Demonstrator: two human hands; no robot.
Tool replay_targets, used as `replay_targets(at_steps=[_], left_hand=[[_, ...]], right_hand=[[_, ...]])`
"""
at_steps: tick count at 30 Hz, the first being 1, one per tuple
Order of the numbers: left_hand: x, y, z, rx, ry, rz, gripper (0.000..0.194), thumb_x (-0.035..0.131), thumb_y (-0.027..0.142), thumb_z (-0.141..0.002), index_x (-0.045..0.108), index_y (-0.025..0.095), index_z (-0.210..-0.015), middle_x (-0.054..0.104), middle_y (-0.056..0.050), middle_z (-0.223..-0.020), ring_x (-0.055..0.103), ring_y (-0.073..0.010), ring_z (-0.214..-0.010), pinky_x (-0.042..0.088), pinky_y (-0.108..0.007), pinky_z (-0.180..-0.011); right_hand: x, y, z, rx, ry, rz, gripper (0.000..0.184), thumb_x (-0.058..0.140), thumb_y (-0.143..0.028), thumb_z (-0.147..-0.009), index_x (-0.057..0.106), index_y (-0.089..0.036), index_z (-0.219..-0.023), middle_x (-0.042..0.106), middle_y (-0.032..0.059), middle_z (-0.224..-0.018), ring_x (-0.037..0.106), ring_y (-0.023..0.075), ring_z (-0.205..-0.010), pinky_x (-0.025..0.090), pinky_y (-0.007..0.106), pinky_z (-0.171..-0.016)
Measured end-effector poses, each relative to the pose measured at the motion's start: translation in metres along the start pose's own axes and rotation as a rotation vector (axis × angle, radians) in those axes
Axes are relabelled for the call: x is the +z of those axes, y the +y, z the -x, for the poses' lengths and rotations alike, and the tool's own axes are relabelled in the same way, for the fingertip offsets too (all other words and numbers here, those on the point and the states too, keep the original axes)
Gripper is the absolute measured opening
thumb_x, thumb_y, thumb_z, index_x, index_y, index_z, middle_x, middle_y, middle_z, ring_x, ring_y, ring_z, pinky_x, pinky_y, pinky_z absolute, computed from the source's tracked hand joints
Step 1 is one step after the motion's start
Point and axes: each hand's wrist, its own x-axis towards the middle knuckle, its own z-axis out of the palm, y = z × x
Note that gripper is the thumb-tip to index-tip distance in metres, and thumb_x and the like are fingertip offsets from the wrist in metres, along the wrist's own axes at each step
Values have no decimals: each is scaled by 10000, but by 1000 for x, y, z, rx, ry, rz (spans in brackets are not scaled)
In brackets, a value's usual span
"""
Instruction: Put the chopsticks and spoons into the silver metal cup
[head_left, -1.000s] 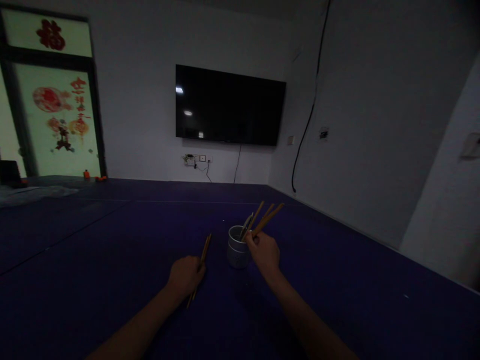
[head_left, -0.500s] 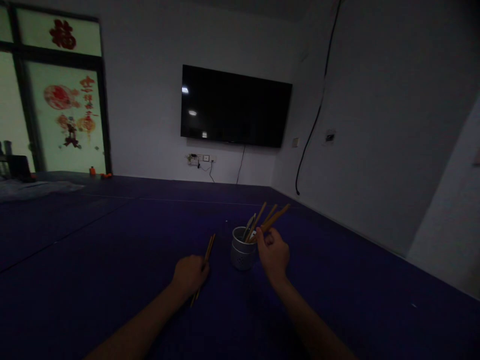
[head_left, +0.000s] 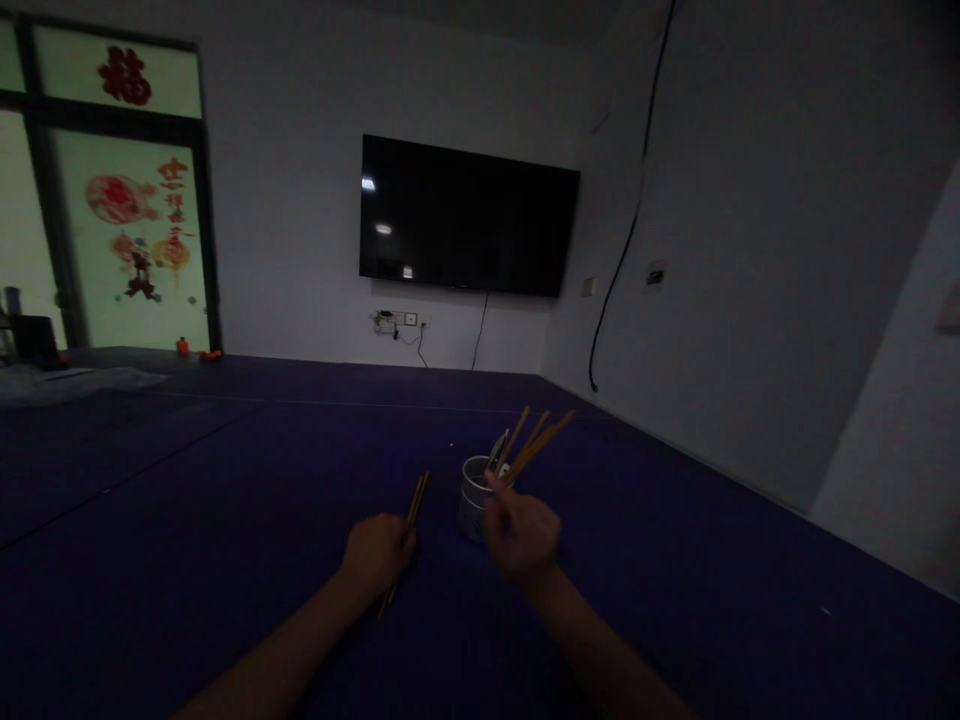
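Note:
My left hand [head_left: 377,552] is closed around a few chopsticks [head_left: 418,495], low over the purple surface; their ends stick out above and below the fist. To its right stands a grey metal utensil cup [head_left: 472,505], upright. Several wooden chopsticks [head_left: 536,440] lean out of it to the right, together with a spoon-like utensil [head_left: 498,446]. My right hand [head_left: 527,535] is in front of the cup and hides its right side. It is a little blurred, one finger is stretched up near the rim, and nothing shows in its grasp.
The purple surface [head_left: 247,500] reaches to the walls. A black television [head_left: 465,215] hangs at the back, with sockets [head_left: 405,319] beneath. A dark cable [head_left: 619,260] runs down the right wall. Small orange items [head_left: 183,346] and plastic sheeting [head_left: 82,382] lie at the far left.
My right hand has let go of the chopsticks leaning in the cup and moved down and left, across the cup's front. My left hand stays nearly in place, still holding its chopsticks.

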Motion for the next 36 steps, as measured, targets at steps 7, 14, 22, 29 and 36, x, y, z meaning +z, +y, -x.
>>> replay_targets(at_steps=[7, 14, 22, 29, 36], left_hand=[[-4, 1, 1, -4, -30, -24, 410, 282, 358, -868, 638, 156, -899, 665, -111, -879, 627, -223, -855, 453, -317, -743], [-3, 1, 1, -18, -30, -11, 437, 280, 404, -866, 632, 149, -916, 661, -126, -878, 625, -243, -873, 455, -342, -756], [-10, 3, 6, 7, -51, -34, 375, 331, 369, -847, 615, 153, -964, 655, -128, -939, 614, -245, -904, 458, -336, -767], [-9, 5, 5, 10, -56, -36, 385, 302, 338, -866, 623, 146, -956, 660, -129, -953, 619, -236, -891, 461, -335, -766], [-7, 3, 3, 12, -59, -51, 337, 323, 260, -851, 629, 152, -939, 667, -123, -922, 627, -218, -881, 460, -313, -757]], right_hand=[[24, -31, 16, -311, -295, -109, 286, 389, -257, -877, 641, -190, -757, 652, 22, -626, 585, 120, -551, 370, 241, -548], [27, -31, 19, -203, -450, -130, 296, 375, -263, -876, 626, -194, -733, 677, 14, -680, 615, 119, -611, 349, 229, -548], [28, -31, 18, -165, -535, -121, 285, 386, -268, -869, 625, -210, -726, 676, -8, -670, 616, 112, -609, 338, 231, -533], [28, -31, 17, -177, -561, -106, 291, 392, -272, -868, 606, -200, -686, 674, -6, -664, 608, 111, -585, 330, 233, -524], [28, -31, 16, -174, -620, -71, 286, 403, -281, -869, 620, -202, -700, 679, 3, -684, 612, 114, -611, 337, 214, -528]])
